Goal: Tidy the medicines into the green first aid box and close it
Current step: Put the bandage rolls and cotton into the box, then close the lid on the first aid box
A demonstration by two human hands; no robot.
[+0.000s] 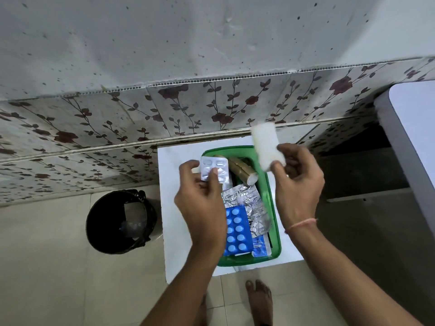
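The green first aid box [274, 222] stands open on a small white table [175, 231]. Inside lie a blue blister strip [236, 231], crumpled silver foil strips [251, 203], a blue-and-white packet [260, 245] and a brown roll [242, 170]. My left hand [202, 205] pinches a silver blister strip of white tablets [214, 170] above the box's far left part. My right hand [299, 184] holds a white pad of cotton or gauze [267, 144] above the box's far right corner. No lid for the box is visible.
A black bin with a black liner [120, 221] stands on the tiled floor left of the table. A floral-papered wall [211, 107] runs behind. A grey-white surface [414, 128] juts in at the right. My bare foot [260, 302] is below the table's near edge.
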